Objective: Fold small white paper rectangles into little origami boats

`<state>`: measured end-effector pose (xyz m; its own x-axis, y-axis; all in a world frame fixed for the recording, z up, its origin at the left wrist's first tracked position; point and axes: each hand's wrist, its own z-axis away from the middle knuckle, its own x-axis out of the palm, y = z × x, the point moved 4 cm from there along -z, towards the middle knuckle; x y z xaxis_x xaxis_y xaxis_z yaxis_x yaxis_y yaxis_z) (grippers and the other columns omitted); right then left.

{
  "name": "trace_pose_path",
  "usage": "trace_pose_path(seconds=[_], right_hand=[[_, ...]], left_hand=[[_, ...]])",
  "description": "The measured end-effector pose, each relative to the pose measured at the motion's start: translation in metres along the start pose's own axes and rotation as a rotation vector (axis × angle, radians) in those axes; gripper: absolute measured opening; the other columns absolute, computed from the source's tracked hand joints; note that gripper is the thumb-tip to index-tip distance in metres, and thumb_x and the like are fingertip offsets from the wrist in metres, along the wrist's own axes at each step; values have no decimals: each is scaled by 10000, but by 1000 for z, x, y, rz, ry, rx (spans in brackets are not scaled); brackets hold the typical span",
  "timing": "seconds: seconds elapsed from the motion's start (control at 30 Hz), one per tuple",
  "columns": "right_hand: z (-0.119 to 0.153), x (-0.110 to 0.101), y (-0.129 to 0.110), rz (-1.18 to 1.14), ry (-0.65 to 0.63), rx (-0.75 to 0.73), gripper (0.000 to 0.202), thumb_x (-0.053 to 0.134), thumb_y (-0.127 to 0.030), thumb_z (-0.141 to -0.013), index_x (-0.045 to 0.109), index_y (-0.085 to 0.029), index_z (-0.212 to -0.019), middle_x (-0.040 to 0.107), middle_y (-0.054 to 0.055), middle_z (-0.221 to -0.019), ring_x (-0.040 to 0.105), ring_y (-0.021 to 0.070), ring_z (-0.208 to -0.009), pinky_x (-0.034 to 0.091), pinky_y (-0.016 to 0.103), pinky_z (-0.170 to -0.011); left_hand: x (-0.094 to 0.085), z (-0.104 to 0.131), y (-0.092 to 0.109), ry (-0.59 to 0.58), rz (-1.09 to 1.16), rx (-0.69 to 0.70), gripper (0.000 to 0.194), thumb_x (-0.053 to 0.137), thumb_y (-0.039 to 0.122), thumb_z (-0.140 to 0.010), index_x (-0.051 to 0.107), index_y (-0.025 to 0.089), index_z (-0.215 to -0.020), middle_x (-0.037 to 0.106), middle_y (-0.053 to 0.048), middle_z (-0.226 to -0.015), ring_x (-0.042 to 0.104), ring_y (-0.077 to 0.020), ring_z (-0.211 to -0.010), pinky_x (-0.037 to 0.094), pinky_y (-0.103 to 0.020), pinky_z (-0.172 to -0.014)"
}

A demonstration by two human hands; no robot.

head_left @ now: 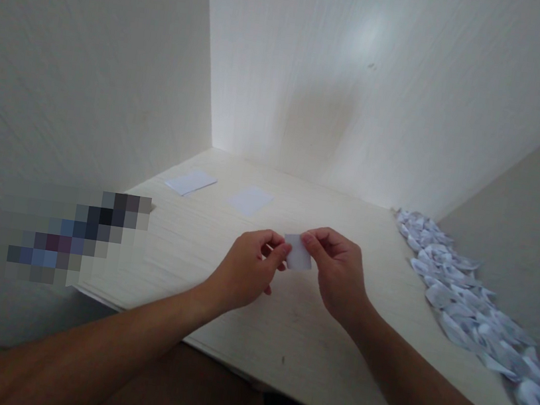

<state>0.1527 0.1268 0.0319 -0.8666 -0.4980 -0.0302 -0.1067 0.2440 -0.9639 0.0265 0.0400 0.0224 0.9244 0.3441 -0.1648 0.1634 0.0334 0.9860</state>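
Note:
A small white piece of paper (pixel 299 255) is held up above the middle of the table. My left hand (pixel 253 267) pinches its left edge between thumb and fingers. At its upper right corner, the thumb and fingers of my right hand (pixel 338 269) grip it too. Whether the paper is folded or a single layer, I cannot tell. Farther back on the tabletop lie a white paper stack (pixel 191 183) and, to its right, a thin flat white sheet (pixel 250 200).
Many folded white paper pieces (pixel 467 297) line the table's right side along the wall. A pixelated dark patch (pixel 79 236) covers something at the left edge. White walls enclose the table (pixel 184 237) at the back, left and right.

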Motion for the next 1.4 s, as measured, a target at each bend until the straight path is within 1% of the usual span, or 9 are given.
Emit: trace_pose_path(seconds=[0.17, 0.33, 0.43, 0.57, 0.8, 0.87, 1.0, 1.2, 1.4], right_hand=[[-2, 0, 0, -12, -11, -11, 211, 762, -338, -811, 682, -182, -694, 645, -2, -648, 541, 124, -589, 438, 275, -575], [-2, -1, 1, -16, 17, -13, 211, 753, -357, -811, 675, -191, -706, 643, -4, -651, 544, 134, -583, 442, 284, -563], [-2, -2, 1, -33, 21, -14, 208, 757, -348, -804, 678, -189, -696, 643, -3, -648, 543, 134, -593, 437, 286, -574], [-3, -3, 3, -36, 36, -11, 198, 761, -341, -797, 690, -188, -693, 639, -2, -649, 525, 131, -601, 420, 286, -581], [-6, -5, 4, -55, 72, -17, 208, 770, -361, -781, 686, -192, -692, 600, -17, -628, 489, 125, -587, 403, 287, -574], [-6, -5, 5, -61, 72, -13, 208, 773, -357, -779, 684, -191, -691, 596, -20, -623, 487, 123, -583, 402, 287, -576], [-6, -8, 4, -76, 99, -2, 207, 775, -354, -778, 682, -192, -689, 601, -20, -624, 497, 123, -587, 403, 288, -581], [-5, -6, 3, -59, 91, -20, 207, 766, -361, -789, 683, -193, -699, 619, -10, -647, 517, 133, -609, 422, 298, -601], [-6, -9, 1, -63, 97, -32, 192, 769, -353, -792, 703, -197, -702, 626, -8, -652, 519, 133, -611, 427, 297, -604]], left_hand=[[3, -1, -5, -51, -21, -47, 260, 565, 288, -953, 629, 147, -744, 627, 5, -620, 457, -55, -324, 346, -163, -307], [3, -2, -6, -60, -33, -52, 216, 588, 295, -943, 661, 150, -801, 647, 8, -640, 450, -57, -319, 328, -171, -309], [3, -1, -5, -55, -52, -43, 220, 595, 275, -934, 655, 153, -761, 638, 9, -621, 439, -55, -325, 306, -170, -320], [4, 1, -3, -31, -72, -14, 245, 575, 303, -945, 641, 162, -755, 668, -14, -676, 456, -61, -356, 336, -185, -352], [7, 2, -5, -50, -53, -1, 232, 583, 296, -911, 605, 174, -715, 649, -13, -635, 461, -75, -385, 342, -178, -357], [8, 1, -7, -60, -26, -3, 217, 585, 312, -899, 596, 181, -726, 653, -22, -648, 509, -100, -424, 376, -182, -341], [10, -1, -8, -102, 53, 13, 220, 613, 376, -867, 618, 179, -767, 694, -67, -765, 642, -170, -613, 441, -190, -323], [9, -2, -9, -98, 108, 31, 228, 621, 372, -848, 603, 177, -733, 670, -55, -714, 632, -153, -607, 457, -171, -341], [9, -2, -10, -107, 126, 20, 244, 640, 403, -829, 630, 169, -763, 708, -91, -810, 667, -188, -705, 477, -182, -340]])
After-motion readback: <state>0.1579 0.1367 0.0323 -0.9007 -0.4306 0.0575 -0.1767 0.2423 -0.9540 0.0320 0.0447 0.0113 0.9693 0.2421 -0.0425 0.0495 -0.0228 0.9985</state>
